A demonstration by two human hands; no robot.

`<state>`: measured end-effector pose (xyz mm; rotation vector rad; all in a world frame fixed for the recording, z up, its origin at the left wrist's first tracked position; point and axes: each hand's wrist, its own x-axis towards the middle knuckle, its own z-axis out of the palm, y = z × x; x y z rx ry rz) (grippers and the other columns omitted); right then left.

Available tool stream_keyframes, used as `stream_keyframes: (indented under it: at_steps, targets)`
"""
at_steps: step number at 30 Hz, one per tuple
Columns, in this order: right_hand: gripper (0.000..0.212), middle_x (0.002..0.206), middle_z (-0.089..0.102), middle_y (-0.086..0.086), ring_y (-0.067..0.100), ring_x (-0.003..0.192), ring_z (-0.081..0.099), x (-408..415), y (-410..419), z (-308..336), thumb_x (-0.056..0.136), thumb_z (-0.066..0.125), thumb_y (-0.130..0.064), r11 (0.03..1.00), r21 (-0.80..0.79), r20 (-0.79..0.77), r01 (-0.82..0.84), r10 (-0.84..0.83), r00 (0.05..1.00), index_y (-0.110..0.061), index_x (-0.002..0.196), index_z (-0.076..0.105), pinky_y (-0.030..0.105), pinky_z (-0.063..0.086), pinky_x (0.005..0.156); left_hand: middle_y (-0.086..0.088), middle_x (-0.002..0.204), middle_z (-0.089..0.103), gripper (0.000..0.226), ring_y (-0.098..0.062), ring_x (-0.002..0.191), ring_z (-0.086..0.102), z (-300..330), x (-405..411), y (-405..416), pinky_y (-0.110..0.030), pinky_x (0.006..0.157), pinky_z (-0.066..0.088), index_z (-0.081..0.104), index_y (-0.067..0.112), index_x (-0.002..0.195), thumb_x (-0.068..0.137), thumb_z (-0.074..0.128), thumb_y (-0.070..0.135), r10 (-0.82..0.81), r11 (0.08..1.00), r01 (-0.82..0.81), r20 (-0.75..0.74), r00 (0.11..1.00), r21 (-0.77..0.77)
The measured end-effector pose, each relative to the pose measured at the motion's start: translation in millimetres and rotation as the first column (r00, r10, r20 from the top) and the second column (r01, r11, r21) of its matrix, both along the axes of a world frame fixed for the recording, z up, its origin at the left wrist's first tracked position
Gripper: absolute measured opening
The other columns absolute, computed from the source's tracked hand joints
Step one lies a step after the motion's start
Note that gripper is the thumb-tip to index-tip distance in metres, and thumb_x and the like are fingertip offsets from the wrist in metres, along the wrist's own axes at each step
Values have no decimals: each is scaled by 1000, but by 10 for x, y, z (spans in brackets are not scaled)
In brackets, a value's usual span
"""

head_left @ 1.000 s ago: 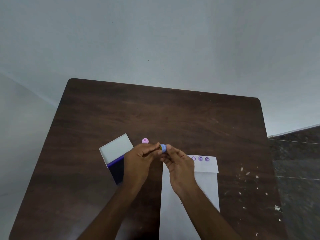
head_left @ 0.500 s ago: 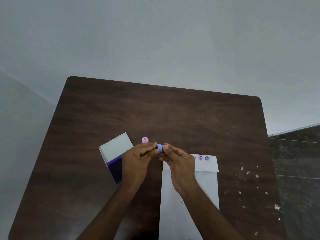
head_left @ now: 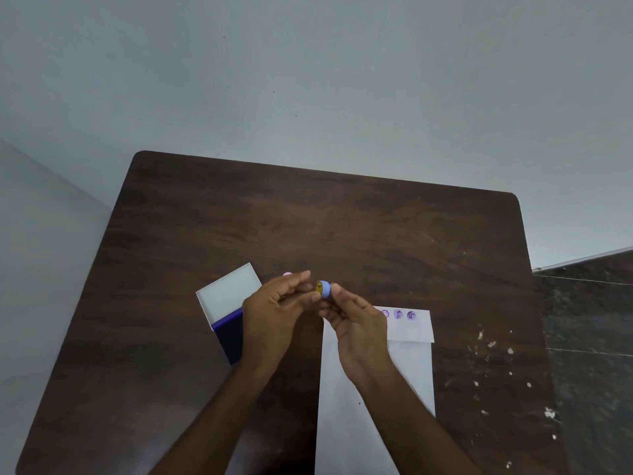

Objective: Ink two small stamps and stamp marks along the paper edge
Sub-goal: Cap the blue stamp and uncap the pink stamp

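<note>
While three purple marks [head_left: 398, 315] already line the far edge of the long white paper sheet [head_left: 359, 423], a person lifts a small round blue stamp with a yellow face [head_left: 323, 289] above the dark wooden tabletop [head_left: 308, 228]. The right hand [head_left: 359, 329] pinches it at the fingertips; the left hand [head_left: 274, 313], fingers curled, touches its face, seemingly to turn it for inking. An open white-lidded, purple ink pad [head_left: 229, 310] waits at the left, with a small pink stamp [head_left: 287, 274] at its far side.
</note>
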<state>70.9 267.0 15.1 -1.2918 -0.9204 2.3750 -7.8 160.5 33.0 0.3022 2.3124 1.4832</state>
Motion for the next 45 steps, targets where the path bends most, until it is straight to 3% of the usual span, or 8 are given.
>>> stream_keyframes:
  at_steps: [6,13,18,22,30,34,39,45]
  targets:
    - [25,87,77,6,20,72,73,-60,79,-239,76,77,-22,943,302,297,-142,49,954,-13,99,74,22,57,62,10,101,73,32,4,90,64,-178,-20,-162,-8,82,47,73,19,107,76,76,28,71,989,-66,33,997,-133]
    - [28,102,73,2,5,84,62,-242,38,-562,82,73,-26,412,671,627,-616,126,768,-14,107,70,12,44,77,12,97,73,30,2,87,66,-323,-50,-345,-14,81,52,73,20,104,75,78,25,149,979,-126,146,978,-158]
    - [30,114,66,6,17,102,57,-340,-21,-674,89,63,-30,203,619,737,-758,181,651,-13,114,64,19,35,86,12,98,73,30,5,86,65,-361,-69,-379,-3,75,47,73,19,106,77,77,25,159,978,-134,159,974,-157]
    - [36,123,60,9,19,107,55,-332,-82,-727,92,59,-30,167,559,782,-812,219,584,-12,122,56,18,31,88,8,103,72,31,-4,92,66,-363,-82,-372,-18,87,52,72,17,107,78,75,28,163,976,-135,159,974,-173]
    - [51,131,56,11,25,118,51,-389,-119,-631,84,68,-37,124,642,731,-757,197,653,-11,125,54,24,31,97,7,105,71,33,-2,89,65,-445,-43,-262,-12,79,50,69,18,111,80,73,30,219,970,-192,199,955,-146]
    - [33,110,69,11,29,102,59,-622,-132,-514,88,62,-31,-169,778,628,-605,175,758,-8,111,65,38,49,87,10,102,71,29,0,89,64,-447,-50,-284,-7,76,47,69,20,107,81,72,32,251,964,-228,184,950,-135]
    - [35,119,67,9,31,113,53,-852,-93,-591,89,59,-31,-341,622,781,-705,199,592,-12,117,64,42,43,93,16,102,69,31,8,89,60,-405,-69,-368,2,65,42,69,24,107,85,62,45,272,959,-254,168,947,-123]
    - [24,109,68,8,24,103,52,-843,-64,-614,91,57,-29,-374,608,792,-700,232,564,-12,101,70,37,41,88,20,104,67,28,17,90,56,-385,-76,-397,4,67,39,67,28,108,85,62,44,236,969,-219,164,958,-117]
